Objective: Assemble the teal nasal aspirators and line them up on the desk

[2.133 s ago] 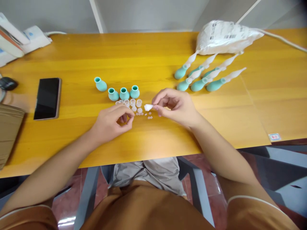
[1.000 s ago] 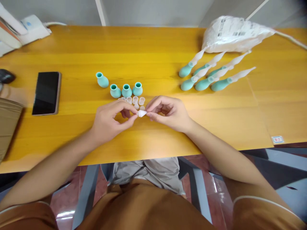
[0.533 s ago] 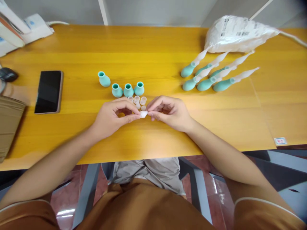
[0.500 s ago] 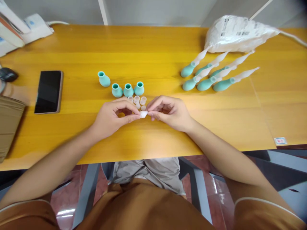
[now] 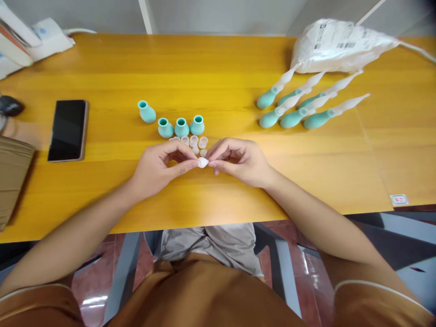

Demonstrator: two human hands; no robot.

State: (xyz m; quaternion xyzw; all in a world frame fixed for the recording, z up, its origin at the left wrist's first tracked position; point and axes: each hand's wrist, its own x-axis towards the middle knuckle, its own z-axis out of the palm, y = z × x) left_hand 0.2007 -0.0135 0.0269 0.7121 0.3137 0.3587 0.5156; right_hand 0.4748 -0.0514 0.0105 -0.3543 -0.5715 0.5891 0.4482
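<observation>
Toward the left of the surface lies a dark-screened smartphone, well apart from the work; next comes a lone teal bulb, its mouth tipped up. The left hand has thumb and index finger pinched together at the wide end of a small white cone-shaped piece; whether those fingertips also hide a smaller part cannot be told. Just beyond the left hand stand three more teal bulbs in a row, with small clear cups in front of them, partly covered by the fingers. The white piece sits directly between the two grips, its long axis running roughly crosswise, wide end left and narrow end right. Neither hand is nearer, since each touches one end, and the grips face each other along that line. The right hand pinches the narrow end between thumb and forefinger. Farther right, well apart from it, lie six teal bulbs fitted with long translucent nozzles, near a white plastic bag.
</observation>
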